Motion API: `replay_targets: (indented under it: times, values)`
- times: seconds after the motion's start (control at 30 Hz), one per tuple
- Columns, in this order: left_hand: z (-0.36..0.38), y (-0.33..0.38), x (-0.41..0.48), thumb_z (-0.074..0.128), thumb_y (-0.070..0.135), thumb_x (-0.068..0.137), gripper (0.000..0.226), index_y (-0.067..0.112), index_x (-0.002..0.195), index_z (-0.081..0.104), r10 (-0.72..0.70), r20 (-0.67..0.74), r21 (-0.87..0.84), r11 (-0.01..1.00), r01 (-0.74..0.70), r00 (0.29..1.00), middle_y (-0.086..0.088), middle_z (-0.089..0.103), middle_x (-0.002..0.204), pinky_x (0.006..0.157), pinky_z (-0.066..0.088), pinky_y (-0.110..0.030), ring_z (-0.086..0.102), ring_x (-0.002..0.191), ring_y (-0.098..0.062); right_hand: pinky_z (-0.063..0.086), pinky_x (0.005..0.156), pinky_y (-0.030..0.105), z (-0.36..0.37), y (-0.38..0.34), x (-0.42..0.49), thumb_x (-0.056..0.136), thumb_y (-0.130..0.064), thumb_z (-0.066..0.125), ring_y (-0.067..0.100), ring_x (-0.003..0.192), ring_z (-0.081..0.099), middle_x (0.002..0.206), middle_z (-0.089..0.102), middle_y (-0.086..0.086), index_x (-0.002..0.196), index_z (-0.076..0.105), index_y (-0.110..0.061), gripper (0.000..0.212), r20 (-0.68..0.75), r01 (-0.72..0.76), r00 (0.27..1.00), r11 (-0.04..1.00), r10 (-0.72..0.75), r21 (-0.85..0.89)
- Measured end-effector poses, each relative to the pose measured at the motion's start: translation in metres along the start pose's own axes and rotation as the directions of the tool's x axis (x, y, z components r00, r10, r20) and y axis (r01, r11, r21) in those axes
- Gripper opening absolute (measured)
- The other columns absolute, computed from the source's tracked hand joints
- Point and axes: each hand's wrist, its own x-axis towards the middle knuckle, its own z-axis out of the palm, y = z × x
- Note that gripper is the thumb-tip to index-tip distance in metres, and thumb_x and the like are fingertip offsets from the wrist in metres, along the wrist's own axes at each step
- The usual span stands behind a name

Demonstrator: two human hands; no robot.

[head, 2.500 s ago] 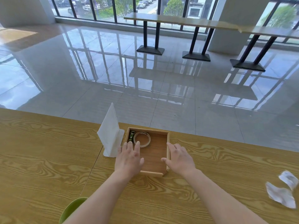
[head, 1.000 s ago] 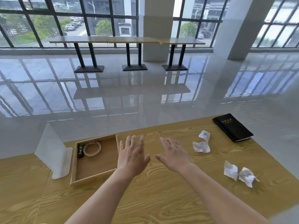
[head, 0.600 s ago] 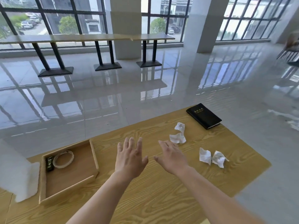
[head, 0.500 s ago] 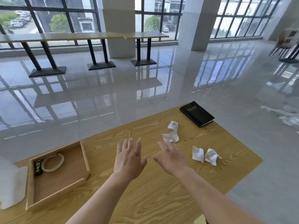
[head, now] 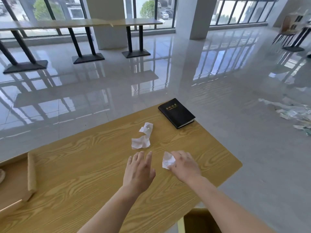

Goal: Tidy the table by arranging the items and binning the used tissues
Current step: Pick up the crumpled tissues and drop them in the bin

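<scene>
Right hand (head: pixel 183 163) is being held low over the near right of the worktop (head: pixel 84 165). Its fingers and thumb are being curled round a crumpled tissue (head: pixel 168 160), which is showing at the hand's left side. How firmly the tissue is being gripped cannot be told, and anything beneath the palm is being hidden.

Left hand (head: pixel 139 170) is being held just to the left, flat, with fingers straight and nothing in it.

A second tissue (head: pixel 141 143) and a third tissue (head: pixel 146 127) are lying farther off, touching or nearly so. A black notebook (head: pixel 176 112) is lying beyond them at the far right corner. A wooden tray (head: pixel 32 172) is being cut off by the left edge.

Risks being judged:
- The paper is probably being caught by only a fold, so it may be shed or pulled open on lifting.
- The worktop's right edge is near, so a slipped tissue is likely being sent to the floor.
- No bin is being shown, so a loose hold is being tested over a carry of unknown length.
- The two far tissues may be nudged towards the far edge by a careless reach.
</scene>
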Motion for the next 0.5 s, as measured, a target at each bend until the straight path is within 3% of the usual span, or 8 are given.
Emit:
replay_targets:
  times: [0.13, 0.27, 0.4, 0.5]
  values:
    - [0.02, 0.029, 0.018, 0.053, 0.037, 0.091, 0.054, 0.023, 0.141, 0.039, -0.009, 0.033, -0.065, 0.998, 0.011, 0.999, -0.001, 0.05, 0.128, 0.096, 0.041, -0.033, 0.049, 0.114, -0.02, 0.039, 0.094, 0.031, 0.002, 0.04, 0.011, 0.093, -0.033, 0.055, 0.024, 0.12, 0.042, 0.135, 0.049, 0.003, 0.137, 0.046, -0.022, 0.046, 0.025, -0.026, 0.999, 0.999, 0.025, 0.022]
    - [0.042, 0.04, 0.035, 0.055, 0.035, 0.091, 0.042, 0.023, 0.131, 0.047, -0.022, 0.071, -0.109, 0.994, 0.029, 0.997, 0.001, 0.053, 0.113, 0.081, 0.046, -0.031, 0.051, 0.099, -0.02, 0.04, 0.095, 0.03, 0.013, 0.066, 0.024, 0.096, -0.03, 0.053, 0.023, 0.121, 0.04, 0.135, 0.046, 0.002, 0.136, 0.047, -0.023, 0.041, 0.048, -0.001, 0.999, 1.0, 0.001, -0.007]
    - [0.073, 0.047, 0.054, 0.054, 0.033, 0.094, 0.052, 0.024, 0.143, 0.037, 0.059, 0.082, -0.074, 0.996, -0.053, 0.995, -0.002, 0.043, 0.14, 0.092, 0.046, -0.033, 0.044, 0.123, -0.023, 0.045, 0.096, 0.033, 0.031, 0.078, 0.033, 0.095, -0.028, 0.058, 0.021, 0.125, 0.038, 0.143, 0.042, -0.003, 0.134, 0.049, -0.028, 0.04, 0.078, 0.061, 0.995, 0.996, -0.057, -0.058]
    - [0.089, 0.055, 0.07, 0.052, 0.03, 0.096, 0.047, 0.016, 0.14, 0.043, 0.145, 0.078, -0.037, 0.989, -0.142, 0.986, -0.008, 0.042, 0.149, 0.104, 0.039, -0.039, 0.033, 0.141, -0.026, 0.045, 0.095, 0.034, 0.045, 0.085, 0.04, 0.092, -0.032, 0.062, 0.021, 0.125, 0.04, 0.146, 0.039, -0.004, 0.128, 0.051, -0.029, 0.038, 0.1, 0.095, 0.991, 0.99, -0.084, -0.106]
